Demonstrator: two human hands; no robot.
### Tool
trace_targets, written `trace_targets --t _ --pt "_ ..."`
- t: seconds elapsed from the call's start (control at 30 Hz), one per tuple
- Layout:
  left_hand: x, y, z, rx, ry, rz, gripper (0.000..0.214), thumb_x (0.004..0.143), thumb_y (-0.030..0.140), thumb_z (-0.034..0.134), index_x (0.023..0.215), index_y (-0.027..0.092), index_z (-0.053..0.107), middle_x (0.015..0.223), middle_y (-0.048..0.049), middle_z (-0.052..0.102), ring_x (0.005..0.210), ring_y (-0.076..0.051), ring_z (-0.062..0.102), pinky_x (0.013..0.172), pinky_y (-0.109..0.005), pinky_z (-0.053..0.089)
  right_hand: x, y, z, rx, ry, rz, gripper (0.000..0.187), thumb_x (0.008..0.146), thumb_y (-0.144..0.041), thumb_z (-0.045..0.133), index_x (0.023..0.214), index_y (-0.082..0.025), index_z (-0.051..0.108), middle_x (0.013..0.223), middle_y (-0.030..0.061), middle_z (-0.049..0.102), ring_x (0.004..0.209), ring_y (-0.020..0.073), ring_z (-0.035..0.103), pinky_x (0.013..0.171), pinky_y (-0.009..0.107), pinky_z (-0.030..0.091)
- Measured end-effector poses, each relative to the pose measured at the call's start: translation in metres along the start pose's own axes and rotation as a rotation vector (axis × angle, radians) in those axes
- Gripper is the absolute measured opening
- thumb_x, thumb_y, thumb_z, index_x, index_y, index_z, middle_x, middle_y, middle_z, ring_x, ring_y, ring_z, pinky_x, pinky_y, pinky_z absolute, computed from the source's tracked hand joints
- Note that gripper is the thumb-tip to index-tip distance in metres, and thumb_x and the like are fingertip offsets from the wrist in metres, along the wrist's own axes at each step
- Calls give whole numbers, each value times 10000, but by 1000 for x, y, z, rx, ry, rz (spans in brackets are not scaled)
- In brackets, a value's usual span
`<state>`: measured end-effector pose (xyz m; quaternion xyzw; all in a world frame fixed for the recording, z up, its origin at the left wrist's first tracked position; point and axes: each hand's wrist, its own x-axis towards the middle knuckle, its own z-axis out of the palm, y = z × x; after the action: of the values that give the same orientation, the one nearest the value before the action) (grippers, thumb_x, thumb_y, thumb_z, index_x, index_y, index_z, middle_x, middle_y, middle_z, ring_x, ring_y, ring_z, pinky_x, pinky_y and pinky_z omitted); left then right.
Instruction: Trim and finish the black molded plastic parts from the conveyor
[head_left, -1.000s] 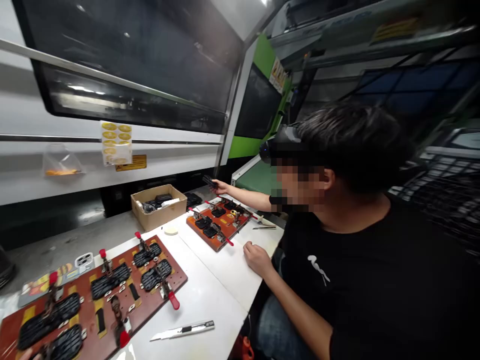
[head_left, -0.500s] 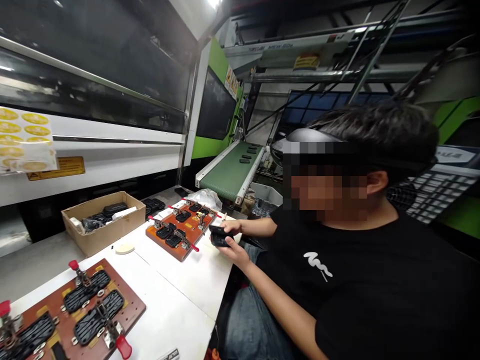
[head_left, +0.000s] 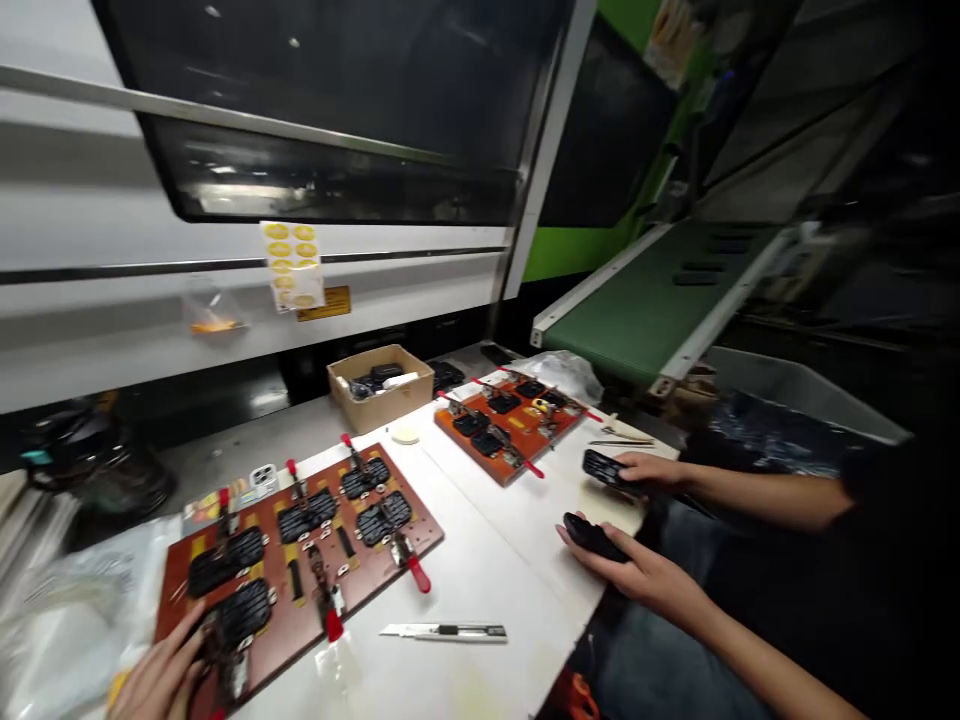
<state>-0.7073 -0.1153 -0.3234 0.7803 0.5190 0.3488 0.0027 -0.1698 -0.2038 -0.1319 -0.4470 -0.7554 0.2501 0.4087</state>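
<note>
At the lower left, my left hand (head_left: 156, 672) is at the near left corner of a reddish-brown fixture board (head_left: 352, 585). Its fingers are stretched out and a little apart, beside a metal toggle clamp (head_left: 234, 668) and a ribbed black plastic part (head_left: 244, 612). Whether the fingertips touch the clamp or the part, I cannot tell; the thumb is not clear. Several more such black parts sit clamped on the board under red-handled toggle clamps. My right hand is out of view.
A utility knife (head_left: 444, 632) lies before the board. At the right, a co-worker's hands (head_left: 637, 575) hold two black parts. Behind are a second fixture board (head_left: 517, 420), a cardboard box (head_left: 382, 400) and a green conveyor (head_left: 637, 310). A plastic bag (head_left: 90, 610) lies at the left.
The view has swung left and down, bringing my left hand, the whole near board and the knife into sight. The co-worker's hands have moved apart, each with a black part.
</note>
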Motion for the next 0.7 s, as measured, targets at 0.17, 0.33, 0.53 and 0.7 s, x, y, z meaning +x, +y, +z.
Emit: trace_targets --t 0.17,0.33,0.53,0.7 --pt "3 23 -8 28 -107 -109 362 972 293 407 1284 252 585 1480 -85 539 1307 -287 534 1080 -546 445 64 -26 122 -34 164 222 448 1038 -470 331 976 -253 718 892 44 716 812 185 668 717 288 524" --pt "10 49 -16 -25 -106 -201 380 999 322 388 1316 240 581 1483 -100 523 1344 -280 491 1127 -571 393 123 58 126 -427 246 620 438 973 -385 433 1258 -136 653 1189 183 646 1141 310 578 991 396 424" --pt "4 58 -13 -33 -59 -241 419 1009 343 382 1383 235 535 1504 -110 494 1397 -284 434 1165 -578 342 119 102 134 -417 192 597 485 1011 -471 319 1111 -236 732 1067 81 688 1015 235 621 847 289 435" --pt "4 60 -13 -23 -68 -237 414 1008 353 394 1386 243 522 1532 -92 466 1408 -278 413 1161 -561 350 110 107 134 -397 154 522 551 1035 -485 233 1119 -260 729 1061 43 669 961 200 629 785 265 433"
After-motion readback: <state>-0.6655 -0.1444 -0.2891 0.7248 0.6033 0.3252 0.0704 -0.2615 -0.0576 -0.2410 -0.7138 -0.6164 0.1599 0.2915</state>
